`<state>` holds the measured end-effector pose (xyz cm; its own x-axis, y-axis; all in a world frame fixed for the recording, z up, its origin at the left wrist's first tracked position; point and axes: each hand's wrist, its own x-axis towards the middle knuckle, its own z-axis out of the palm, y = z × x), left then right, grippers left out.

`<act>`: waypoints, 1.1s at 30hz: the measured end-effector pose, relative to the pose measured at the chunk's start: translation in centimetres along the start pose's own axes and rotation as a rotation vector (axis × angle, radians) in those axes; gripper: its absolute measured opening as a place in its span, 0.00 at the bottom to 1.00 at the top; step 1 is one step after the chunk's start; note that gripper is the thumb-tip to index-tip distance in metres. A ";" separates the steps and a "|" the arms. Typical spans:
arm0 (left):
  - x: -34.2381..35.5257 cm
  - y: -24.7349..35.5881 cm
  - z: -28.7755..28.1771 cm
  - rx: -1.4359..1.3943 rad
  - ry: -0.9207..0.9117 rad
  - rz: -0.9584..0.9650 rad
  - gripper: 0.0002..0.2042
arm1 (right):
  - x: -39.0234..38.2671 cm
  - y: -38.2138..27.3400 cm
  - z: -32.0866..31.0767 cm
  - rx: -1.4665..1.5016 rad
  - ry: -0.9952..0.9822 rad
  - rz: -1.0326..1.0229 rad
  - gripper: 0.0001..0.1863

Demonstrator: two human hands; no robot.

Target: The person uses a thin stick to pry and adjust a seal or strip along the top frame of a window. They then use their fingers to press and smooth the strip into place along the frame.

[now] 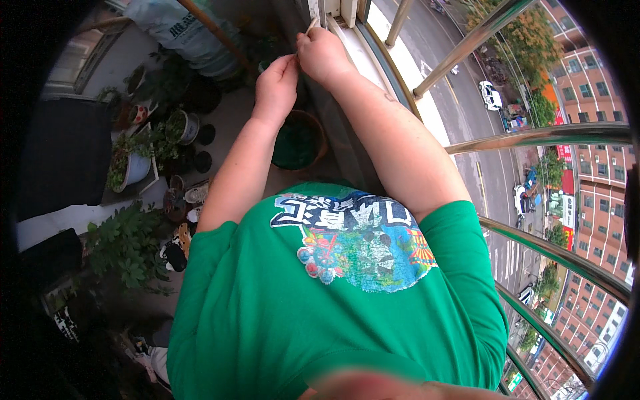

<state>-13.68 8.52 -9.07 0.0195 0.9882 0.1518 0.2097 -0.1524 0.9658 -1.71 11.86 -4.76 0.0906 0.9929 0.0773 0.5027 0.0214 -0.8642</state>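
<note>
My right hand (323, 57) is closed on a thin pale cord or strip (311, 24), which sticks up above its fingers beside the window frame (343, 33) at the top. My left hand (275, 93) sits just below and left of it, fingers pinched together near my right thumb; what lies between them is too small to make out. Beneath my wrists, a large round brown pot (300, 150) with a dark green inside stands on the floor, partly hidden by my forearm.
A bulky translucent plastic bag (180, 33) and a wooden pole (220, 41) are at upper left. Potted plants (130, 167) and shoes (175, 253) crowd the left floor. Metal railings (533, 133) run along the right, with the street far below.
</note>
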 end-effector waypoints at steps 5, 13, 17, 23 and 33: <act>-0.7 0.0 0.9 -0.164 -0.013 -0.128 0.12 | 0.0 -0.6 -0.1 -0.220 -0.039 0.025 0.20; -1.3 1.6 1.0 -0.136 -0.010 -0.165 0.12 | -0.7 -0.4 -0.7 -0.235 -0.001 -0.076 0.20; -1.9 1.1 0.7 -0.260 -0.118 -0.207 0.11 | -2.4 -1.7 -1.7 -0.261 0.020 -0.086 0.20; -2.0 1.1 2.2 -0.330 -0.142 -0.297 0.12 | -2.6 -1.5 -3.5 -0.546 -0.021 -0.102 0.19; -2.0 0.8 3.0 -0.410 -0.140 -0.243 0.12 | -1.6 -0.4 -3.7 -0.457 0.073 -0.148 0.15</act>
<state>-10.62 6.44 -9.20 0.1550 0.9838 -0.0905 -0.1768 0.1178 0.9772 1.09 9.85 -2.67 0.0419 0.9718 0.2319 0.8395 0.0916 -0.5355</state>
